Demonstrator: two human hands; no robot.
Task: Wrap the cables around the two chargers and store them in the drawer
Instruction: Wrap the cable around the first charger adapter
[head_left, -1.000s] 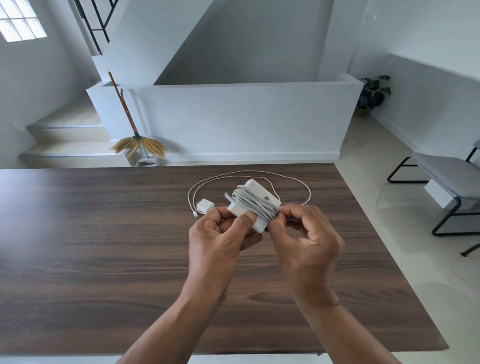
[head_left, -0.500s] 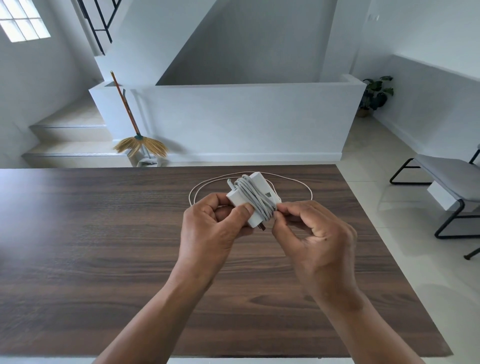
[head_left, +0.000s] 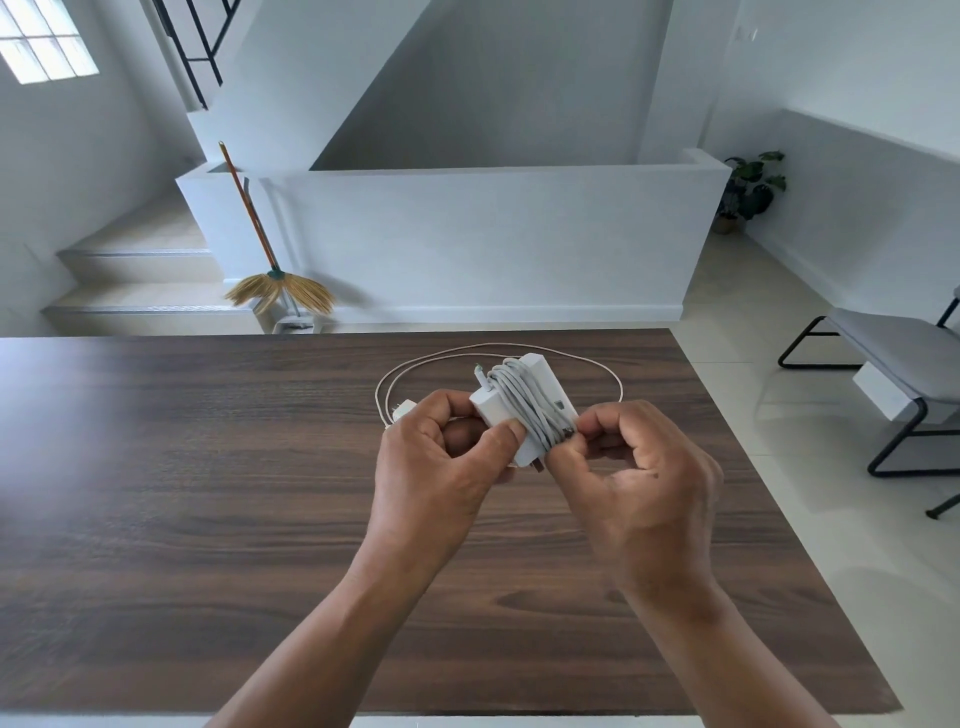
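Fingers (head_left: 511, 434) of the left hand (head_left: 436, 467) are curled round the near left end of the big white charger (head_left: 540, 389), thumb pressed on its top face, so it's held up off the tabletop (head_left: 208, 467). Right hand (head_left: 639, 483) has its fingers pinching the grey cable (head_left: 524, 400) where the coils bunch at the charger's right edge; the cable is looped round the brick's middle several times, plug end sticking up at the far left corner. Just behind the left hand, the second small charger (head_left: 404, 409) lies on the tabletop with its thin cable (head_left: 597, 366) spread in a loose ring. Farther off, a broom (head_left: 280, 288) leans on the low white wall, and a grey bench (head_left: 898, 358) sits right.
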